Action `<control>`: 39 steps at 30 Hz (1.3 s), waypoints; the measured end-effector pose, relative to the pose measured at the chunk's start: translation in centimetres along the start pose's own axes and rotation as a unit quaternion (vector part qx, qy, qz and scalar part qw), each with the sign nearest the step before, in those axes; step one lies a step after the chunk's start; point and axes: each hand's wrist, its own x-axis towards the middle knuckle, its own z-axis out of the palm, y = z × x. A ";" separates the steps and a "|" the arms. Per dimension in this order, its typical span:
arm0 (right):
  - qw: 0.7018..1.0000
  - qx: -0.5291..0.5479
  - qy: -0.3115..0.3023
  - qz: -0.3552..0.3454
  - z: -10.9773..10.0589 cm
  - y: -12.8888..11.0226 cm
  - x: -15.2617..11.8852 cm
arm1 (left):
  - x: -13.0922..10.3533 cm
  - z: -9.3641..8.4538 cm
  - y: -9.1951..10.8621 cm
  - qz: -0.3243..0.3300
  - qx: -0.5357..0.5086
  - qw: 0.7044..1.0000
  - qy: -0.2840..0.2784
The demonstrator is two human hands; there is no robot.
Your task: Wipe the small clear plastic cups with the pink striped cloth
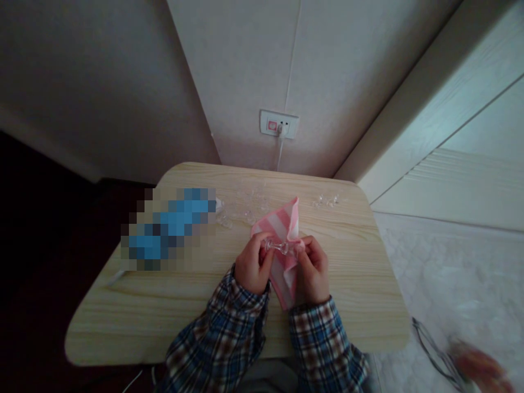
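clear stemmed piece (280, 248): see-through, lying about level, spanning the gap between the two hands; glass or plastic, can't tell.
left hand (252, 267): grasping the left end of the piece between thumb and curled fingers; that end sits right at the fingertips.
right hand (316, 272): pinching cloth around the right end of the piece; fingers bent, thumb on the near side; exact contact under the fabric can't be told.
striped cloth (278, 222): pink and white, bunched at the right fingers; one corner points up beyond the hands, another part runs down between them toward the person. piece lies in front of it.
sleeves (317, 333): blue, brown and white plaid, on both arms, over the near edge.
worktop (352, 311): pale wood grain, rounded corners, below both hands.
left cluster of clear pieces (248, 204): several, beyond the left hand, near the cloth; outlines too faint to count.
right group of clear pieces (327, 201): small, beyond the right hand and well apart from it.
blue item (176, 221): pixelated, left of the left hand, on the worktop; identity hidden.
wall socket (268, 123): white plate beyond the far edge, white plug (281, 131) in it, cord running down.
floor (450, 262): pale, marbled, at right; blurred reddish thing (481, 364) at lower right, unidentifiable.
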 end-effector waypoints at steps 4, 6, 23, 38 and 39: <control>0.999 -0.005 0.032 -0.004 -0.1 0.1 0.1 | 0.3 -0.1 0.2 0.046 -0.007 0.999 -0.018; 0.999 -0.016 0.038 -0.002 -0.2 0.2 0.1 | 0.4 0.0 0.1 0.060 -0.013 0.998 -0.019; 0.996 -0.056 0.062 -0.007 -0.5 -0.7 0.5 | 0.3 0.1 0.0 0.077 -0.013 0.995 -0.067; 0.986 -0.091 0.119 -0.070 0.8 -1.4 -0.3 | 0.5 -0.2 0.8 0.043 -0.041 0.991 -0.121; 0.986 -0.112 0.101 -0.070 0.7 -1.2 -0.3 | 0.5 -0.2 0.8 0.045 -0.038 0.991 -0.118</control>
